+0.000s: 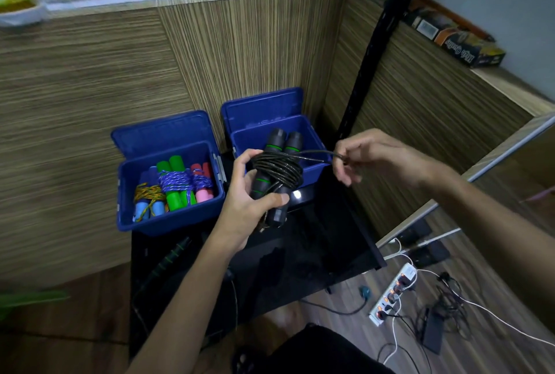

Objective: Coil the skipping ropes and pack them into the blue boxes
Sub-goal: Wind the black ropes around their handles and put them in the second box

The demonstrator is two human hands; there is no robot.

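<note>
My left hand (pixel 250 193) grips the two black handles with green rings of a black skipping rope (pixel 277 171), whose cord is wound several times round them. My right hand (pixel 359 157) pinches the cord's free end, pulled taut to the right above the right blue box (pixel 240 141). That box stands open and its visible inside shows nothing. The left blue box (pixel 127 193) holds several coiled ropes with blue, green and pink handles. Another black rope with green rings (pixel 171 256) lies on the black table (pixel 330 247).
Both boxes have lids leaning back against a wood-grain partition. A black pole (pixel 372 52) rises right of the boxes. On the floor at the right lie a white power strip (pixel 393 292), several cables and a black adapter. A printed box (pixel 456 40) sits on the ledge.
</note>
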